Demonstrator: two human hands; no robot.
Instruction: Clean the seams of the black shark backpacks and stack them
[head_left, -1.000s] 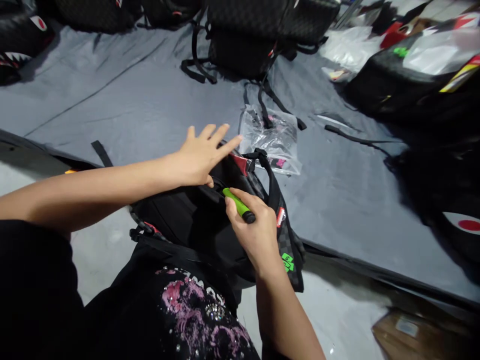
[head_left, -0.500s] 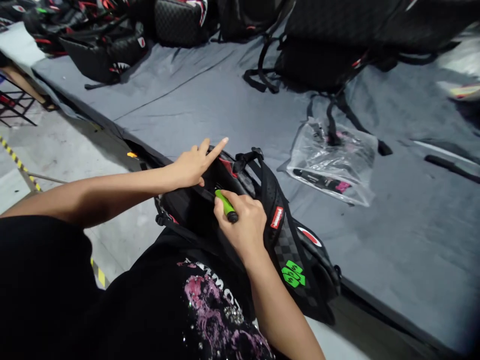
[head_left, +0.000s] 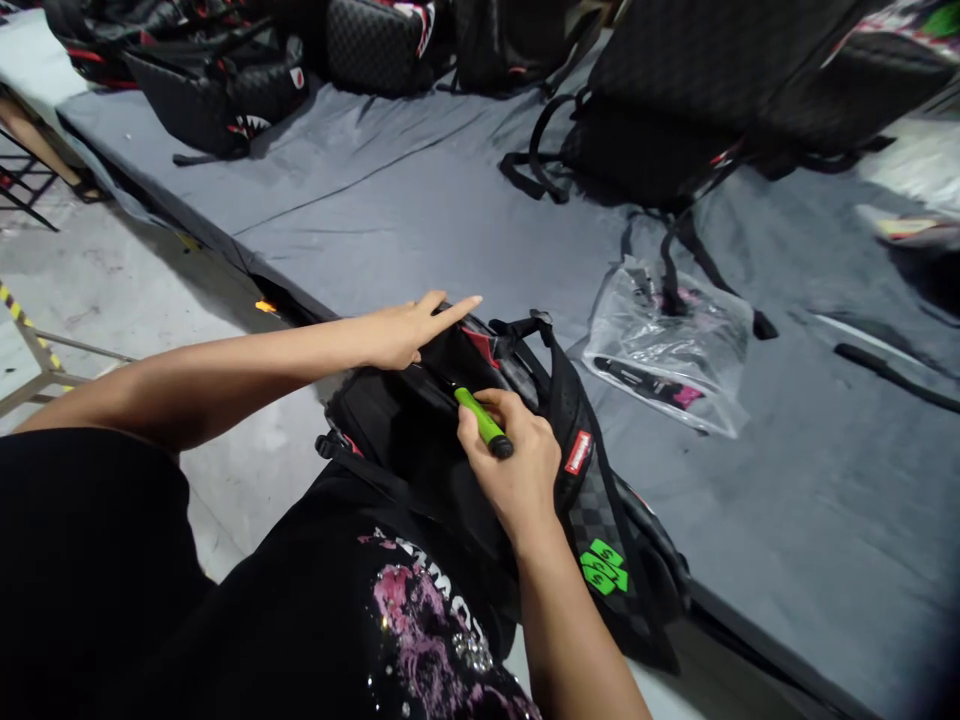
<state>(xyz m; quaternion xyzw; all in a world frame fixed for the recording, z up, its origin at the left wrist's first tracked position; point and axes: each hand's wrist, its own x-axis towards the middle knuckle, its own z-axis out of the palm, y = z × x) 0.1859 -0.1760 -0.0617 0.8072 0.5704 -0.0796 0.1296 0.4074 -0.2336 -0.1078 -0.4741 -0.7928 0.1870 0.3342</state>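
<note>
A black backpack [head_left: 390,430] with checkered panels and a red label lies tilted between my body and the table edge. My left hand [head_left: 412,330] is at its upper edge, index finger stretched out, thumb lower down, the other fingers partly hidden; it appears to grip the backpack. In my right hand [head_left: 517,460] is a slim green-handled tool [head_left: 480,418] with a black end and a thin dark tip. Its tip points at the black fabric close to my left thumb; whether it touches cannot be made out. Green patches [head_left: 604,567] show on the backpack's side.
A grey cloth covers the table [head_left: 390,220]. On it lie a clear plastic bag [head_left: 667,340] with dark and pink contents, and a black strap [head_left: 900,375]. Several dark bags [head_left: 225,100] line the far side. At left stands a metal frame [head_left: 45,360] on the floor.
Both hands, the green-handled tool and the backpack sit slightly further right and lower in view. The grips look the same; the camera view has shifted a little.
</note>
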